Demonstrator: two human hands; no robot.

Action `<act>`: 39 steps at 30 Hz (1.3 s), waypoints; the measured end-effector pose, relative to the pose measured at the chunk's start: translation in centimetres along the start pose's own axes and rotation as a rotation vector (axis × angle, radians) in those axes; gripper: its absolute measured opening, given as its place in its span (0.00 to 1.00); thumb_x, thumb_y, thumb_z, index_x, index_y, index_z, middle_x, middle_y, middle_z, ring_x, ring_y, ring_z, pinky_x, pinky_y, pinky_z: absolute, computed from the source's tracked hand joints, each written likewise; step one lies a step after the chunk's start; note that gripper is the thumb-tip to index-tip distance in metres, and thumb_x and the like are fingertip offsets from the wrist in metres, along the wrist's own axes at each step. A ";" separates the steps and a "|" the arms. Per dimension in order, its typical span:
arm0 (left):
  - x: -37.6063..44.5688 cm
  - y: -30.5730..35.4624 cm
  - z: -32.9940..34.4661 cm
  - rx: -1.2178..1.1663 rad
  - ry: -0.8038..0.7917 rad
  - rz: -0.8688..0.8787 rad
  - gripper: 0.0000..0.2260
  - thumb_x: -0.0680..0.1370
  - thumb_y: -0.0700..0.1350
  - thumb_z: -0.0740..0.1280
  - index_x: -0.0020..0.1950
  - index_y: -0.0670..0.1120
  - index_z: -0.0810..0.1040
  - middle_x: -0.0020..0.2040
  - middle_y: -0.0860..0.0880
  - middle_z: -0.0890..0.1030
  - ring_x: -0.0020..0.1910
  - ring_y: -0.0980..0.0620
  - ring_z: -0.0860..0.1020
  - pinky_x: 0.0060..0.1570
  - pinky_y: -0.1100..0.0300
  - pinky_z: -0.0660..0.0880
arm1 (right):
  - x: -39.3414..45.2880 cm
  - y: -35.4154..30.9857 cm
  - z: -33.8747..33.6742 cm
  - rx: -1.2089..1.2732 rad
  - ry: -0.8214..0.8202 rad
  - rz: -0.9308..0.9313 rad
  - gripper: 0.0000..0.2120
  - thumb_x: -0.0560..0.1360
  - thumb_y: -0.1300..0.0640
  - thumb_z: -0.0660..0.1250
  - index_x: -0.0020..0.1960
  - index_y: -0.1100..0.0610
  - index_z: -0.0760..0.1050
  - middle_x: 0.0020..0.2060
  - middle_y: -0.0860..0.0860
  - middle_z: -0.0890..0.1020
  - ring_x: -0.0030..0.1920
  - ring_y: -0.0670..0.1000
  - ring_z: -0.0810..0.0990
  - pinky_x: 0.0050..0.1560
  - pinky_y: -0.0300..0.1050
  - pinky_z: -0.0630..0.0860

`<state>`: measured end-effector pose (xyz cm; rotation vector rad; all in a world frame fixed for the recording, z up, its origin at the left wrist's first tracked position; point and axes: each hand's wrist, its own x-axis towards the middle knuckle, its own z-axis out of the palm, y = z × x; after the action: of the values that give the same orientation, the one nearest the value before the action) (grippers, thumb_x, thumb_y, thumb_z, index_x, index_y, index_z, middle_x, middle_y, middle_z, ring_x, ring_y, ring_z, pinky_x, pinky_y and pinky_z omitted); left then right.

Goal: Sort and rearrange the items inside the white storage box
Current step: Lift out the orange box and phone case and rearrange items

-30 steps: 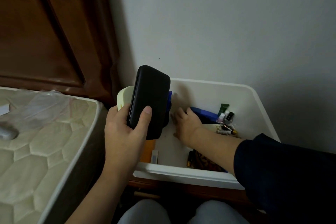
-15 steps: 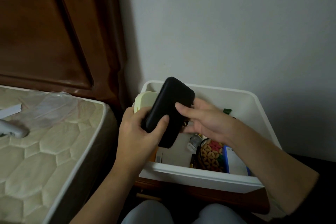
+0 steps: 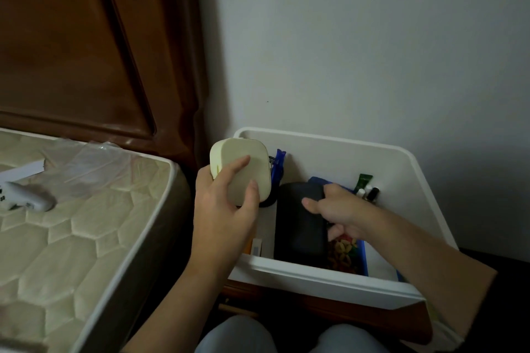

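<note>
Holding the cream rounded case (image 3: 243,173) up at the left rim of the white storage box (image 3: 324,276), your left hand (image 3: 226,209) has its fingers and thumb wrapped around the case's lower edge, so the case stands tilted with its broad face toward you. Just behind it, at the box's back left corner, a blue clip-like piece (image 3: 277,165) sticks up, and something dark sits under the case that you cannot make out clearly.

Your right hand (image 3: 337,210) reaches down into the box, with its fingers curled over the right edge of the black pouch (image 3: 299,226) and the thumb lying across the pouch's top. The pouch lies flat in the middle of the box, running from front to back. Beside it on the right, a blue-edged pack with a yellow and red pattern (image 3: 345,252) lies partly under your wrist. At the back right, a green tube (image 3: 363,182) stands against the wall with small bottles (image 3: 368,195) just in front of it. An orange and white item (image 3: 255,246) lies at the front left, half hidden by your left hand.

To your left, a quilted mattress (image 3: 71,232) carries a white object (image 3: 24,199), clear plastic wrap (image 3: 94,160) and a strip of white paper (image 3: 23,170), with a dark wooden headboard (image 3: 86,43) behind.
</note>
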<state>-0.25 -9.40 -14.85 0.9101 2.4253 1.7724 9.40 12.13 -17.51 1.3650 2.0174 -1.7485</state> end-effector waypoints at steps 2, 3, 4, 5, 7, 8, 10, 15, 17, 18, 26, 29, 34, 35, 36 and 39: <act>-0.1 0.1 0.0 -0.019 0.017 -0.006 0.19 0.81 0.49 0.70 0.70 0.62 0.77 0.65 0.58 0.68 0.65 0.68 0.69 0.61 0.52 0.81 | 0.4 -0.4 1.1 -0.044 -0.001 0.050 0.24 0.81 0.53 0.71 0.73 0.57 0.67 0.65 0.59 0.77 0.62 0.62 0.80 0.47 0.65 0.85; -0.1 0.1 0.0 -0.040 0.028 -0.011 0.18 0.81 0.48 0.70 0.70 0.62 0.77 0.65 0.58 0.68 0.65 0.67 0.70 0.60 0.52 0.81 | 0.5 -0.5 1.6 -0.055 -0.004 0.069 0.25 0.81 0.53 0.71 0.72 0.57 0.66 0.64 0.59 0.76 0.61 0.62 0.81 0.45 0.62 0.86; -0.1 0.1 0.0 -0.060 0.038 -0.016 0.18 0.81 0.47 0.70 0.70 0.61 0.77 0.65 0.58 0.68 0.65 0.67 0.70 0.60 0.51 0.82 | 0.6 -0.6 2.0 -0.057 -0.015 0.088 0.24 0.81 0.54 0.71 0.72 0.57 0.65 0.62 0.59 0.76 0.58 0.61 0.81 0.41 0.59 0.86; -0.2 0.1 0.0 -0.066 0.048 -0.017 0.18 0.81 0.47 0.70 0.69 0.61 0.78 0.65 0.58 0.68 0.65 0.67 0.70 0.59 0.50 0.82 | 0.8 -0.6 2.4 -0.052 -0.034 0.108 0.23 0.81 0.54 0.71 0.72 0.57 0.66 0.61 0.59 0.77 0.56 0.61 0.82 0.38 0.57 0.86; -0.2 0.1 0.0 -0.058 0.054 -0.012 0.18 0.80 0.46 0.70 0.69 0.61 0.78 0.64 0.59 0.69 0.64 0.68 0.69 0.58 0.50 0.82 | 1.0 -0.7 3.3 -0.059 -0.074 0.148 0.21 0.81 0.55 0.71 0.70 0.57 0.67 0.59 0.60 0.79 0.54 0.61 0.83 0.36 0.56 0.86; -0.2 0.1 0.0 -0.064 0.048 -0.014 0.18 0.80 0.46 0.70 0.69 0.62 0.78 0.64 0.59 0.69 0.64 0.68 0.70 0.57 0.50 0.83 | 1.1 -0.8 3.7 -0.080 -0.085 0.164 0.19 0.81 0.55 0.71 0.68 0.57 0.67 0.58 0.60 0.79 0.53 0.61 0.83 0.35 0.57 0.86; -0.2 0.1 0.0 -0.069 0.037 -0.015 0.18 0.80 0.46 0.70 0.69 0.62 0.78 0.64 0.59 0.69 0.64 0.68 0.70 0.56 0.51 0.83 | 1.2 -0.7 4.4 -0.131 -0.080 0.186 0.16 0.82 0.55 0.70 0.63 0.55 0.65 0.57 0.60 0.78 0.52 0.61 0.83 0.38 0.60 0.86; -0.2 0.0 0.1 -0.054 0.049 -0.003 0.18 0.80 0.45 0.70 0.68 0.61 0.78 0.63 0.58 0.69 0.63 0.69 0.70 0.56 0.52 0.83 | 1.2 -0.6 5.1 -0.183 -0.090 0.227 0.26 0.84 0.53 0.67 0.77 0.56 0.61 0.70 0.62 0.74 0.63 0.63 0.80 0.43 0.57 0.86; -0.1 -0.1 0.1 -0.045 0.053 0.004 0.18 0.80 0.45 0.70 0.68 0.61 0.78 0.63 0.58 0.69 0.62 0.70 0.70 0.55 0.53 0.83 | 1.0 -0.8 5.0 -0.240 -0.103 0.226 0.26 0.84 0.53 0.67 0.78 0.58 0.62 0.73 0.63 0.73 0.66 0.64 0.79 0.52 0.57 0.85; -0.1 -0.1 0.1 -0.049 0.050 0.001 0.18 0.80 0.45 0.69 0.68 0.62 0.78 0.63 0.58 0.69 0.62 0.70 0.70 0.55 0.53 0.83 | 0.8 -0.9 5.0 -0.272 -0.114 0.223 0.26 0.84 0.53 0.67 0.77 0.59 0.63 0.73 0.63 0.73 0.67 0.64 0.79 0.58 0.58 0.83; -0.2 0.0 0.1 -0.074 0.033 -0.015 0.19 0.80 0.44 0.69 0.67 0.63 0.78 0.62 0.63 0.68 0.62 0.70 0.70 0.54 0.52 0.84 | -0.4 -2.7 3.8 -0.625 -0.149 0.239 0.16 0.81 0.62 0.69 0.67 0.68 0.73 0.55 0.65 0.86 0.55 0.58 0.87 0.61 0.52 0.83; -0.2 0.0 0.1 -0.068 0.034 -0.016 0.19 0.80 0.44 0.69 0.67 0.64 0.78 0.62 0.65 0.68 0.62 0.71 0.69 0.53 0.53 0.84 | -0.8 -2.7 3.5 -0.671 -0.187 0.240 0.17 0.81 0.61 0.70 0.67 0.67 0.73 0.54 0.62 0.87 0.53 0.55 0.88 0.58 0.44 0.83; -0.2 -0.1 0.1 -0.083 0.013 -0.029 0.19 0.80 0.44 0.69 0.66 0.65 0.78 0.62 0.63 0.68 0.63 0.64 0.72 0.52 0.52 0.84 | -0.8 -2.1 4.0 -0.941 -0.225 0.162 0.13 0.83 0.56 0.68 0.62 0.63 0.76 0.43 0.55 0.85 0.39 0.48 0.84 0.35 0.36 0.80; -0.1 -0.1 0.1 -0.078 0.011 -0.028 0.19 0.80 0.44 0.69 0.66 0.65 0.78 0.62 0.62 0.68 0.63 0.62 0.72 0.52 0.52 0.84 | -0.8 -1.9 4.0 -0.984 -0.261 0.168 0.14 0.83 0.57 0.67 0.65 0.64 0.76 0.47 0.55 0.85 0.44 0.49 0.85 0.45 0.37 0.82; -0.1 -0.2 0.2 -0.074 0.010 -0.027 0.19 0.80 0.44 0.69 0.66 0.65 0.78 0.62 0.62 0.68 0.63 0.62 0.72 0.53 0.52 0.84 | -0.5 -1.7 4.0 -0.957 -0.298 0.201 0.16 0.83 0.60 0.67 0.68 0.65 0.74 0.51 0.57 0.85 0.48 0.51 0.86 0.53 0.40 0.83; -0.1 -0.3 0.2 -0.066 0.011 -0.033 0.19 0.80 0.44 0.69 0.66 0.65 0.78 0.62 0.64 0.68 0.64 0.61 0.72 0.53 0.51 0.84 | -0.4 -1.2 3.7 -0.692 -0.315 0.255 0.21 0.80 0.67 0.68 0.71 0.64 0.69 0.57 0.63 0.82 0.48 0.57 0.87 0.53 0.52 0.86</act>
<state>-0.22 -9.30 -15.20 0.8509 2.3578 1.8394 7.21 8.85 -17.53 0.9845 1.8933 -0.9396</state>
